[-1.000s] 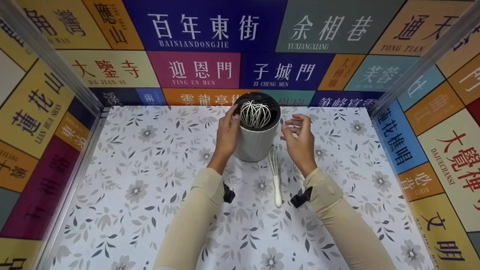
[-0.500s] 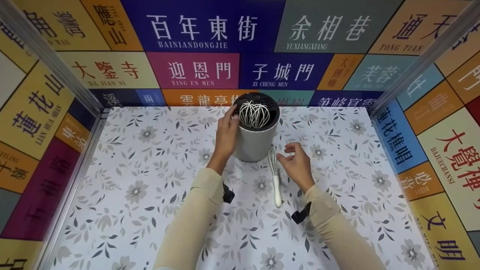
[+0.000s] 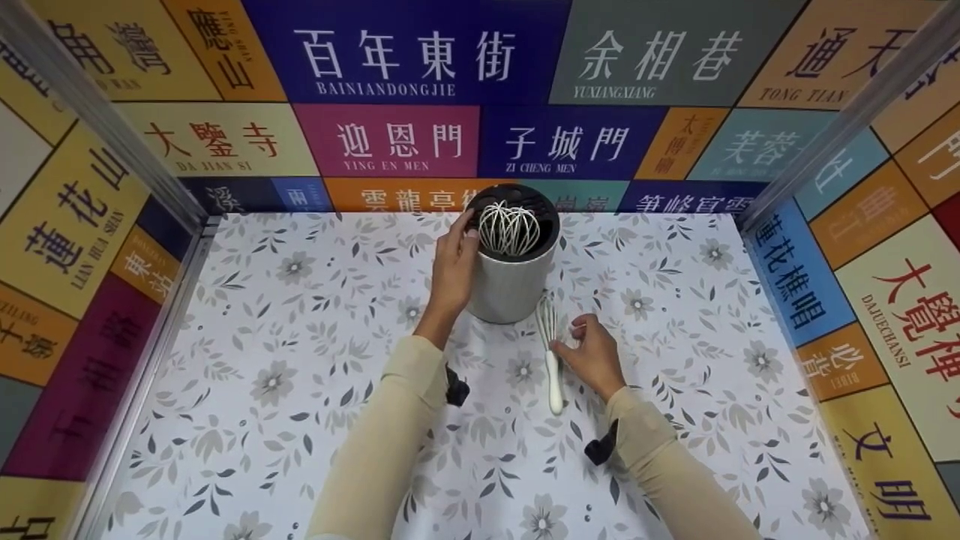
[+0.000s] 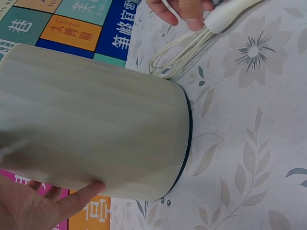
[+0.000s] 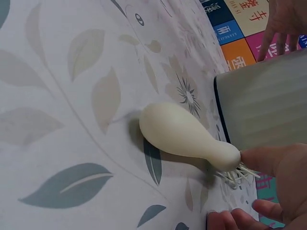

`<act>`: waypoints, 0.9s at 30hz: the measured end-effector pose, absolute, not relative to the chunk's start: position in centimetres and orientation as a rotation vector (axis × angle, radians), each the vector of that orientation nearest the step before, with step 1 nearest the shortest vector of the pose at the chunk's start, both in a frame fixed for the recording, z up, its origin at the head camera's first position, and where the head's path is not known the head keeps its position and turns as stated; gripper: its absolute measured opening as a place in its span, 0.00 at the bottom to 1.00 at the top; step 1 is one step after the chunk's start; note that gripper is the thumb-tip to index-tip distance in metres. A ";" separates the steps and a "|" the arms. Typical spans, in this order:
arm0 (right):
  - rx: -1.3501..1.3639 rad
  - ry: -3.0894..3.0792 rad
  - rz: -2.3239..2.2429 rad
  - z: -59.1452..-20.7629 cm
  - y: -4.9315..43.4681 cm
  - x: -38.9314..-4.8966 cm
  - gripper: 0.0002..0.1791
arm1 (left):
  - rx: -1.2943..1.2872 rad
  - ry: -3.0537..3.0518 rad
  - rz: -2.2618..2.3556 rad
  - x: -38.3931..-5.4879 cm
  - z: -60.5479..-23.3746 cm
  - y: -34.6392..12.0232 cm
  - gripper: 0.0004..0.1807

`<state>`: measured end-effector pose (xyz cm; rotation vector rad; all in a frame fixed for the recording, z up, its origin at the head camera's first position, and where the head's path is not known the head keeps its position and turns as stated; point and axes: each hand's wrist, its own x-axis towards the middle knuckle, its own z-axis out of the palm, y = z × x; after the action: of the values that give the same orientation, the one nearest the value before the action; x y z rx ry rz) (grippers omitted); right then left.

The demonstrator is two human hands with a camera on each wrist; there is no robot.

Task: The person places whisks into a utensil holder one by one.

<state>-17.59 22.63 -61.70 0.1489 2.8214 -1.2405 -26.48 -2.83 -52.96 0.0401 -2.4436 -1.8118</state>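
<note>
A grey utensil holder (image 3: pixel 510 292) with a black slotted top stands upright at the back centre. Wire loops of a whisk (image 3: pixel 508 229) stick up out of it. My left hand (image 3: pixel 454 266) rests against its left side, fingertips at the rim; in the left wrist view an extended digit (image 4: pixel 79 199) touches the wall. Beside the holder's base, a second whisk (image 3: pixel 553 367) with a cream handle lies on the table, loops toward the holder. At its neck is the thumb of my right hand (image 3: pixel 592 352), whose other fingers are bent and spread apart from the handle (image 5: pixel 180 132).
White cloth (image 3: pixel 270 450) with grey flowers and leaves covers the table. Panels with coloured name blocks (image 3: pixel 405 52) rise behind and on both sides, joined by metal corner posts (image 3: pixel 120 142). A black wrist camera (image 3: pixel 600 450) sits at the right sleeve.
My right hand has come down from beside the holder's rim to the lying whisk, its thumb now at the neck. The left hand and the holder have stayed put.
</note>
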 end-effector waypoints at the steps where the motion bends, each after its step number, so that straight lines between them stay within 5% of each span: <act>1: 0.147 2.819 -1.238 -61.7 22.6 -17.5 0.29 | 0.037 -2.442 -1.810 -26.5 -53.0 -2.8 0.26; 12: 0.205 2.747 -1.149 -62.0 22.4 -16.7 0.31 | 0.015 -2.433 -1.825 -26.0 -52.9 -2.8 0.27; 27: 0.227 2.649 -1.243 -61.7 21.2 -16.5 0.16 | 0.035 -2.430 -1.793 -26.3 -53.0 -2.8 0.26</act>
<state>-16.51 21.21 -61.72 0.2267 2.6493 -1.2429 -26.27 -2.84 -52.96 0.0346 -2.4302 -1.7935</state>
